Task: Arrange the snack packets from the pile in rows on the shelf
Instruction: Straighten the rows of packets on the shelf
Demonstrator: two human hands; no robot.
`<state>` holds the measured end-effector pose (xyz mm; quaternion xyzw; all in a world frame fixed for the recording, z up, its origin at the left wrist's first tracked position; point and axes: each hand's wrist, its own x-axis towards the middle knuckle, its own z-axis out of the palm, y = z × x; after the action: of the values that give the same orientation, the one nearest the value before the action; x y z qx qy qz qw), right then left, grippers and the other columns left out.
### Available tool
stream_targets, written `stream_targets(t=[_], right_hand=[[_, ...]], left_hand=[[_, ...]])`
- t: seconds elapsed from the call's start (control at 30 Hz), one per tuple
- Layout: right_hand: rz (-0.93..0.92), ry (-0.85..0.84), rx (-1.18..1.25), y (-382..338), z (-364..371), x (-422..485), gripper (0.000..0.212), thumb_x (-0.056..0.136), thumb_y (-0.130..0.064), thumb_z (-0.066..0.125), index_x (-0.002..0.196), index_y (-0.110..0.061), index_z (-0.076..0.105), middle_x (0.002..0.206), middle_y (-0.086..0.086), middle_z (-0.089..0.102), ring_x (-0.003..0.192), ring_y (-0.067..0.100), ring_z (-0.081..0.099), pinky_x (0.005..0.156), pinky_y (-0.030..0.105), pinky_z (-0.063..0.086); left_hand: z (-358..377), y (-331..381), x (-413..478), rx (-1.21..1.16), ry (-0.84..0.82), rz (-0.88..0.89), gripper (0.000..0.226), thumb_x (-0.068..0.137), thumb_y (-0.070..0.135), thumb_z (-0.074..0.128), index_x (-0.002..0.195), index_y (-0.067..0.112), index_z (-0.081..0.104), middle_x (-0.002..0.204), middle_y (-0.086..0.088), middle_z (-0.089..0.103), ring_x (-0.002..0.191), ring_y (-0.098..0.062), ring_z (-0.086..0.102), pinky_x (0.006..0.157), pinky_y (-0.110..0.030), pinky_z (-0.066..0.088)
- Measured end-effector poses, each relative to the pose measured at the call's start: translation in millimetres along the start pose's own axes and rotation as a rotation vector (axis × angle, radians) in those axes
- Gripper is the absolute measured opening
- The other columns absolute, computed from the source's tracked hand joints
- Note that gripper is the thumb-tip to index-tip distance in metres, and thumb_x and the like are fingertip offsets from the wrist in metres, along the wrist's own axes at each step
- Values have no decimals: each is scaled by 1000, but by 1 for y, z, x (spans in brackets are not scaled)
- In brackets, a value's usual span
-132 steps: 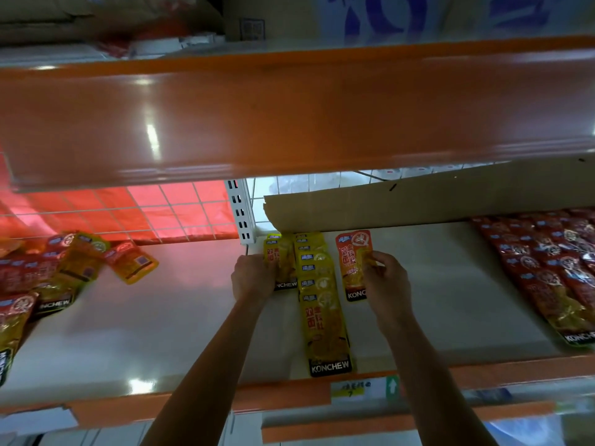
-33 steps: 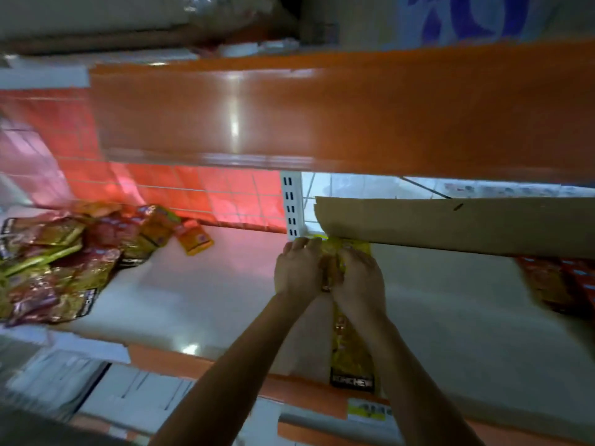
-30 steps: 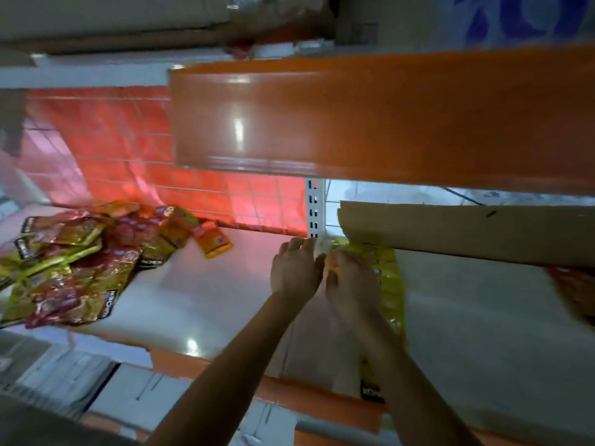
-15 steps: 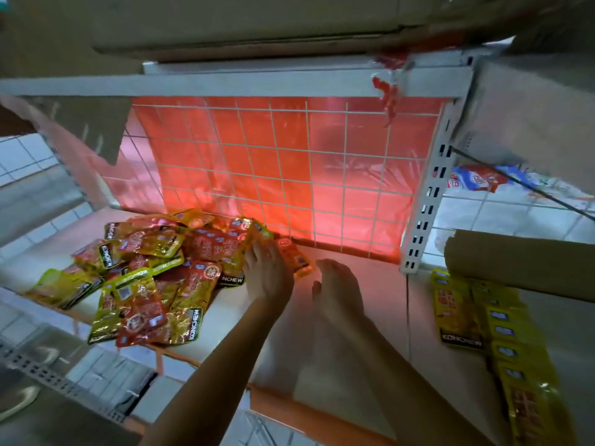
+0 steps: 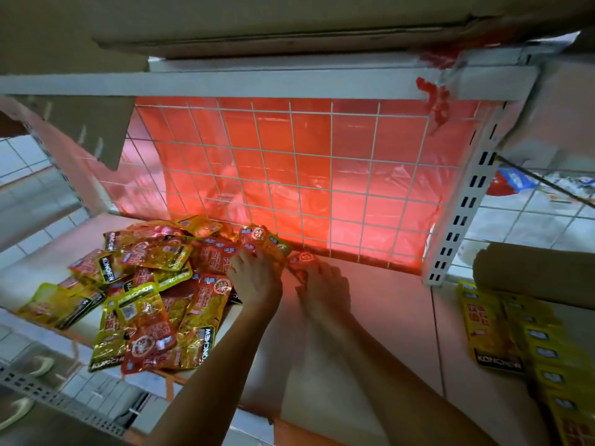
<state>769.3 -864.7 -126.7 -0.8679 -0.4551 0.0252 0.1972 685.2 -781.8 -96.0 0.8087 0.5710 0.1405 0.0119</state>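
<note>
Both hands are in at the pile of snack packets (image 5: 151, 284) now, heaped on the left end of the shelf (image 5: 386, 317) against the wire grid back (image 5: 289, 172). My left hand (image 5: 254, 278) lies palm-down on the pile's right edge, fingers stretched flat over a red-and-yellow packet (image 5: 264, 243), gripping nothing. My right hand (image 5: 325, 288) is just beside it, fingertips on a small red packet (image 5: 302, 259) lying apart from the heap. From behind my knuckles I can't tell whether I've pinched it or am only pressing on it. Here's the worry: these wrappers are glossy and lie loosely across one another, so dragging one out could bring its neighbours along. The near corner of the pile already hangs over the shelf's front edge, and a careless sweep of my left forearm would likely tip those packets off. A weak fingertip hold on the red one could let it slip on the way across. Over on the right, the yellow row (image 5: 515, 342) is laid overlapped, its back end tucked beside the cardboard (image 5: 531, 272). Setting a packet down clumsily there could nudge that row crooked, and dropping a red one among the yellows would spoil the sorting.
</note>
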Motion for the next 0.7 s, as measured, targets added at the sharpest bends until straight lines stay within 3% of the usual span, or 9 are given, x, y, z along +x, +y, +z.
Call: stream_targets(t=[0.1,0.3,0.43,0.57,0.7], right_hand=[[74,31,-75,-3,-3,1,47,94,-35,49,135,-15,39,130,10,49,117,30,43,93,38,36],[115,47,69,-1,-20,-6,35,100,-37,34,127,-19,46,118,10,61,108,32,55,86,37,42],[307,45,399,15,-40,-17,41,89,-55,47,110,-21,54,107,10,66,100,33,62,75,31,41],[469,105,714,36,-49,-30,25,95,-32,47,112,-16,57,113,9,64,90,21,56,69,26,41],[557,236,839,54,-60,-45,29,93,-40,49,107,-16,58,104,6,65,87,18,60,70,29,46]], left_hand=[[-1,4,-2,-199,-27,72,34,93,22,53,124,9,46,125,-15,46,111,-35,53,84,-43,44],[6,20,-20,-417,-71,124,32,92,38,53,107,10,49,107,-14,61,96,-34,58,71,-38,40],[5,31,-33,-611,-72,121,9,95,17,44,103,14,39,100,-16,64,87,-36,60,67,-36,38],[4,46,-52,-733,-112,201,13,96,10,37,101,19,30,90,-10,56,81,-35,57,68,-37,37],[1,63,-66,-891,-305,185,15,86,12,52,98,12,43,86,-2,55,84,-29,56,62,-31,37]])
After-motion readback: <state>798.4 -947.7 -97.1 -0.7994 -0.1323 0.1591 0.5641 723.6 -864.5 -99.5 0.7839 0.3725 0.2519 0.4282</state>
